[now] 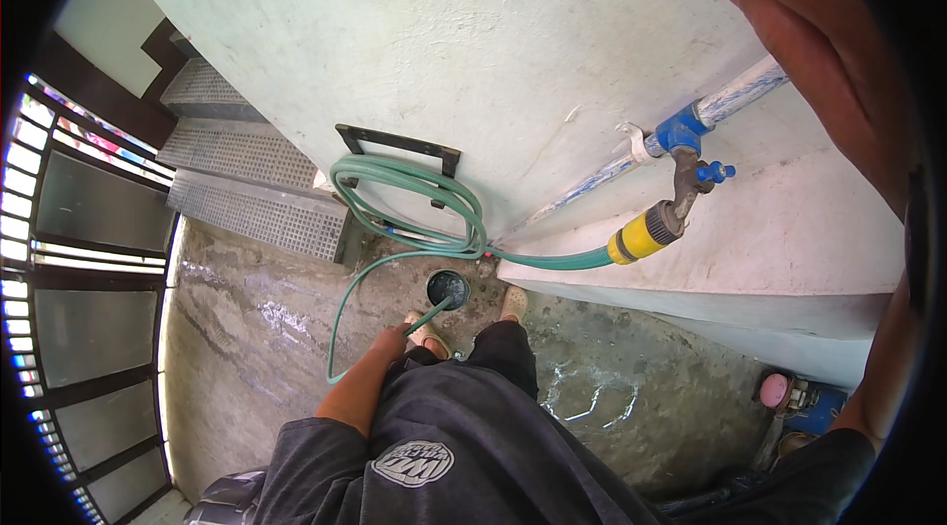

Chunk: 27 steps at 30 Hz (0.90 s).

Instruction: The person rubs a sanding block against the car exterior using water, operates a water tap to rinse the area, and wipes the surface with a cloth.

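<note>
My left hand (393, 339) is closed around a green garden hose (426, 316) near its end. The hose end reaches into a small round dark bucket (434, 275) on the floor by my feet, which appears to hold water. My right hand (764, 7) is raised close to the camera at the upper right, partly cut off, with its visible fingers stretched out and nothing seen in them. Below it, a tap (688, 180) with a blue handle joins the hose through a yellow connector (643, 233).
Coiled hose hangs on a black wall bracket (400, 144). Grey steps (252, 175) rise at the left beside a dark metal gate (99, 273). A white ledge (691, 263) runs along the right wall. The concrete floor (266, 313) has wet patches; a pink round item (775, 390) sits lower right.
</note>
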### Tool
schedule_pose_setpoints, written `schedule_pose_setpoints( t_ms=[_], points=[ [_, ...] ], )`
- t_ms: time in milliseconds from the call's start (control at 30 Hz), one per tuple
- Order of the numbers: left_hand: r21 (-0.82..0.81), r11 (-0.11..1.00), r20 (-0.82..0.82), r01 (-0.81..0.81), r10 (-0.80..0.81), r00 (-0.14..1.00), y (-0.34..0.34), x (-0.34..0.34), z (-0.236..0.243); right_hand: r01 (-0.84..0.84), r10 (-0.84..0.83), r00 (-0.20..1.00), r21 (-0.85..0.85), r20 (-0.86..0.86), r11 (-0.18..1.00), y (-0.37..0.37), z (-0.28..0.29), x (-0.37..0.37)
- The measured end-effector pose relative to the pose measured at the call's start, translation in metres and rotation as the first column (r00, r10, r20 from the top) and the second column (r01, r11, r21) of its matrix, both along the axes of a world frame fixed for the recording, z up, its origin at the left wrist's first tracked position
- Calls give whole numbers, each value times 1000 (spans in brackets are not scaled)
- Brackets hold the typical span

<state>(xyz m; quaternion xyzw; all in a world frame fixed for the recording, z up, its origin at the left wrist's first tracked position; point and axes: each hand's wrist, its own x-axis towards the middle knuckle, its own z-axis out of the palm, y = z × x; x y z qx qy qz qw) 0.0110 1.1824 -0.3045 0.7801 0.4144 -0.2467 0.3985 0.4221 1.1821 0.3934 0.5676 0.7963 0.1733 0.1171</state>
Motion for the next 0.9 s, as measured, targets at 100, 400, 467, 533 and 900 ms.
schedule_pose_setpoints(
  t_ms=[100, 400, 467, 533, 900],
  points=[
    [-17, 1000, -23, -1, 1, 1000, 0, 3, 1, -1, 1, 1000, 2, -1, 1000, 1, -3, 1],
    [-4, 1000, -10, 10, -10, 1000, -1, -3, -2, -11, 11, 1000, 8, -1, 1000, 2, -9, 0],
    [-6, 1000, -9, 15, -15, 1000, -1, -2, -1, -11, 11, 1000, 7, 3, 1000, 1, -9, -1],
    [-9, 1000, -7, 22, -22, 1000, 0, 1, 2, -7, 7, 1000, 6, 3, 1000, 1, -8, 0],
    [-3, 1000, -2, 4, -4, 1000, -1, 0, 5, -10, 10, 1000, 3, 6, 1000, 1, -7, 0]
  ],
)
